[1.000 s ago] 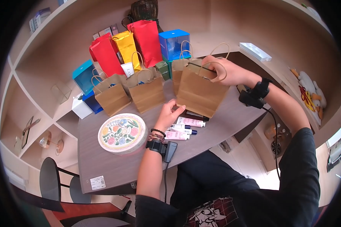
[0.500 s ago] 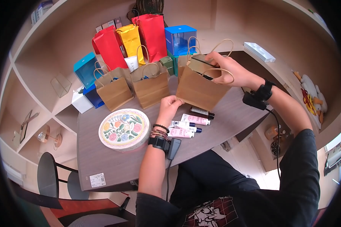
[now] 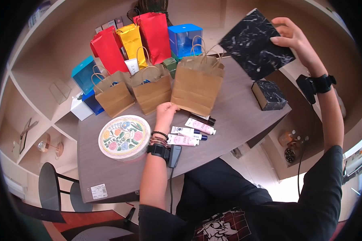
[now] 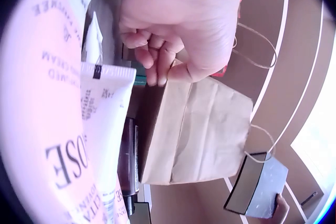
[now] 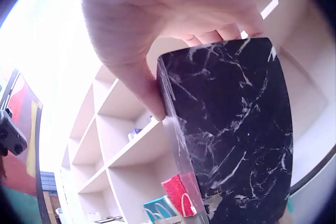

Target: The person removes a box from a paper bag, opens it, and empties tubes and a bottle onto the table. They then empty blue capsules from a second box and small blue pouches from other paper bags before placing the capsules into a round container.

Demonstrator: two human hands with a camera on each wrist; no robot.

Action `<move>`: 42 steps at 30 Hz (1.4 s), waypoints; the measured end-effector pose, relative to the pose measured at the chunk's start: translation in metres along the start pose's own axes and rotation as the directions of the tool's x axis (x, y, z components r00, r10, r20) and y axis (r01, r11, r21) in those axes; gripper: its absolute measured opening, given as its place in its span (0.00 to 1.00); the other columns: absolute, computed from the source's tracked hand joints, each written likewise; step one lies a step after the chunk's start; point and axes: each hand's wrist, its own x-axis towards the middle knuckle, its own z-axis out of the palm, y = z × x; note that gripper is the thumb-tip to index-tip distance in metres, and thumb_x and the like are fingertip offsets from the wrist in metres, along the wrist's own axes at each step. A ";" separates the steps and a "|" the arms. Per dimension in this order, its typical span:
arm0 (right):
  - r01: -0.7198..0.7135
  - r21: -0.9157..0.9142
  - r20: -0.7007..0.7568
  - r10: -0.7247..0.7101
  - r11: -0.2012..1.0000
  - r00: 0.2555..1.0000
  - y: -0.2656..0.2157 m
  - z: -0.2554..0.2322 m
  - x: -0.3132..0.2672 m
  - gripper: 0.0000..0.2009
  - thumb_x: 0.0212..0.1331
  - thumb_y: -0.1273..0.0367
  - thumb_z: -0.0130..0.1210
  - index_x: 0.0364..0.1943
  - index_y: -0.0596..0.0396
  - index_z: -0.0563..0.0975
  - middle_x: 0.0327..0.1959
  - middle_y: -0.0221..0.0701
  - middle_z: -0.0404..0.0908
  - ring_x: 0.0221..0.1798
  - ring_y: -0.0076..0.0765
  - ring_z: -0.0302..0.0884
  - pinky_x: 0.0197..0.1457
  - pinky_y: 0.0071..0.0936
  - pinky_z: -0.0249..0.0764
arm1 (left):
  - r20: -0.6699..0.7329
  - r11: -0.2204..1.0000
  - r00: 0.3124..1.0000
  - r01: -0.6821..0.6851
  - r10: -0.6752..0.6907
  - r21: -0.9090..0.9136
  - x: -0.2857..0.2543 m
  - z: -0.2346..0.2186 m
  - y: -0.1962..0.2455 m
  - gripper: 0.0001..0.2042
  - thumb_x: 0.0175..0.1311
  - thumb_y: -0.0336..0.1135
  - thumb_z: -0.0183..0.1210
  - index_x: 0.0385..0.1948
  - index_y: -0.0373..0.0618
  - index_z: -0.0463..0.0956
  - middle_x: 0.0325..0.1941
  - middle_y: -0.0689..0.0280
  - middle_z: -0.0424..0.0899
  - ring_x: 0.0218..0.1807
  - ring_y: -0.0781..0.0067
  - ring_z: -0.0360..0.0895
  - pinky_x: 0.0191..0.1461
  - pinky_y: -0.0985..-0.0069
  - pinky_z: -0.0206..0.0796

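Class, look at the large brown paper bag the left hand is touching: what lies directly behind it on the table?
Behind the large brown paper bag stand a blue box and a small green box. The left hand grips its lower corner. The bag's inside is hidden.

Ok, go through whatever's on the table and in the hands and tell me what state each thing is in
Black marble box: lifted clear of the table, gripped by the right hand.
Front brown paper bag: upright, mouth open, bottom corner pinched by the left hand.
Second marble box: resting on the table.
Cream tubes: lying flat.
Floral round tin: lid on.
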 end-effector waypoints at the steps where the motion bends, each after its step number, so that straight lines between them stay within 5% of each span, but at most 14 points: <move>1: -0.024 -0.036 -0.018 0.024 0.999 1.000 0.005 -0.006 -0.005 0.27 0.46 0.67 0.62 0.51 0.58 0.64 0.32 0.34 0.77 0.37 0.25 0.74 0.43 0.19 0.68 | -0.026 0.999 0.999 0.020 -0.021 -0.038 -0.002 -0.001 0.006 0.06 0.51 0.27 0.53 0.20 0.36 0.77 0.21 0.69 0.78 0.23 0.84 0.67 0.28 0.84 0.57; 5: -0.169 -0.196 0.010 0.174 0.966 0.985 0.030 0.001 -0.029 0.29 0.42 0.67 0.64 0.50 0.58 0.64 0.28 0.33 0.76 0.32 0.25 0.72 0.36 0.21 0.65 | 0.000 0.995 1.000 0.028 -0.028 -0.095 -0.005 0.000 0.010 0.05 0.53 0.28 0.51 0.23 0.40 0.77 0.25 0.70 0.79 0.26 0.87 0.67 0.27 0.88 0.53; 8: -0.231 -0.213 0.102 0.257 0.949 0.961 0.045 0.041 -0.055 0.31 0.38 0.66 0.66 0.48 0.59 0.64 0.31 0.37 0.75 0.34 0.33 0.72 0.41 0.27 0.67 | 0.016 0.989 1.000 0.018 -0.016 -0.145 -0.004 0.002 0.006 0.06 0.54 0.28 0.52 0.24 0.38 0.77 0.26 0.69 0.79 0.26 0.87 0.66 0.28 0.88 0.54; 10: -0.184 -0.320 0.213 0.260 0.929 0.942 0.059 0.066 -0.063 0.31 0.37 0.68 0.67 0.46 0.60 0.63 0.30 0.42 0.76 0.32 0.35 0.74 0.37 0.28 0.68 | 0.018 0.984 1.000 0.013 -0.010 -0.176 -0.004 0.004 0.007 0.06 0.53 0.28 0.52 0.25 0.37 0.78 0.26 0.69 0.79 0.26 0.87 0.66 0.28 0.87 0.54; 14: -0.081 -0.380 0.277 0.197 0.921 0.940 0.071 0.108 -0.070 0.32 0.40 0.60 0.65 0.47 0.62 0.63 0.37 0.52 0.75 0.43 0.54 0.74 0.47 0.37 0.69 | 0.009 0.973 1.000 -0.011 0.013 -0.231 -0.004 0.003 0.003 0.06 0.54 0.28 0.52 0.26 0.37 0.78 0.26 0.69 0.78 0.25 0.87 0.65 0.28 0.88 0.52; 21: 0.066 -0.451 0.353 0.109 0.890 0.929 0.075 0.118 -0.063 0.33 0.48 0.56 0.62 0.52 0.63 0.62 0.45 0.53 0.70 0.52 0.52 0.67 0.54 0.38 0.66 | 0.052 0.973 0.998 0.029 -0.017 -0.230 -0.004 0.001 0.003 0.04 0.56 0.28 0.52 0.27 0.39 0.76 0.29 0.69 0.79 0.29 0.85 0.69 0.31 0.87 0.58; 23: 0.207 -0.401 0.300 -0.086 0.892 0.950 0.077 0.117 -0.059 0.36 0.48 0.53 0.61 0.55 0.64 0.61 0.49 0.51 0.68 0.53 0.51 0.67 0.56 0.40 0.65 | 0.053 0.970 0.998 0.028 -0.016 -0.240 -0.004 0.002 0.004 0.04 0.56 0.28 0.53 0.27 0.40 0.76 0.28 0.69 0.78 0.29 0.85 0.69 0.31 0.87 0.58; 27: 0.130 -0.192 0.175 -0.096 0.973 0.980 0.055 0.131 -0.048 0.37 0.46 0.54 0.64 0.57 0.58 0.61 0.51 0.43 0.67 0.52 0.45 0.68 0.57 0.40 0.66 | 0.021 0.971 0.999 -0.027 0.033 -0.236 -0.006 0.007 0.003 0.06 0.56 0.30 0.53 0.25 0.39 0.77 0.23 0.72 0.75 0.24 0.87 0.62 0.29 0.88 0.52; 29: 0.207 -0.026 0.167 -0.200 0.978 0.965 0.039 0.140 -0.041 0.34 0.46 0.56 0.64 0.57 0.52 0.63 0.50 0.40 0.67 0.51 0.41 0.69 0.53 0.37 0.70 | 0.010 0.967 0.999 -0.035 0.038 -0.252 -0.006 0.008 0.007 0.05 0.56 0.29 0.53 0.25 0.40 0.77 0.23 0.72 0.76 0.25 0.87 0.62 0.29 0.88 0.53; 32: 0.188 -0.042 0.236 -0.173 0.981 0.956 0.034 0.152 -0.032 0.33 0.47 0.55 0.63 0.55 0.52 0.64 0.47 0.45 0.68 0.49 0.45 0.70 0.50 0.36 0.71 | -0.017 0.963 0.999 -0.051 0.048 -0.264 -0.008 0.010 0.011 0.04 0.55 0.28 0.53 0.25 0.39 0.76 0.24 0.72 0.76 0.25 0.87 0.63 0.30 0.87 0.53; 37: 0.239 -0.110 0.215 -0.212 0.965 0.953 0.036 0.154 -0.023 0.21 0.50 0.59 0.62 0.44 0.56 0.71 0.39 0.40 0.71 0.37 0.40 0.75 0.39 0.31 0.73 | 0.007 0.961 0.992 -0.117 0.122 -0.251 -0.006 0.008 0.008 0.06 0.59 0.32 0.54 0.28 0.40 0.76 0.25 0.72 0.76 0.26 0.87 0.65 0.31 0.87 0.55; 39: 0.309 -0.108 0.054 -0.304 0.945 0.951 0.034 0.146 -0.021 0.15 0.52 0.63 0.59 0.37 0.59 0.73 0.33 0.37 0.73 0.29 0.34 0.75 0.32 0.27 0.73 | 0.022 0.962 0.989 -0.134 0.143 -0.239 -0.007 0.011 0.011 0.07 0.60 0.34 0.55 0.29 0.41 0.76 0.27 0.72 0.77 0.28 0.87 0.66 0.31 0.87 0.56; 42: 0.258 -0.015 -0.102 -0.258 0.966 0.961 0.027 0.129 -0.018 0.12 0.54 0.66 0.58 0.36 0.61 0.73 0.26 0.34 0.74 0.25 0.28 0.74 0.28 0.24 0.71 | 0.049 0.946 0.981 -0.166 0.187 -0.280 -0.011 0.015 0.019 0.08 0.62 0.37 0.54 0.32 0.42 0.76 0.31 0.70 0.79 0.30 0.87 0.68 0.33 0.87 0.58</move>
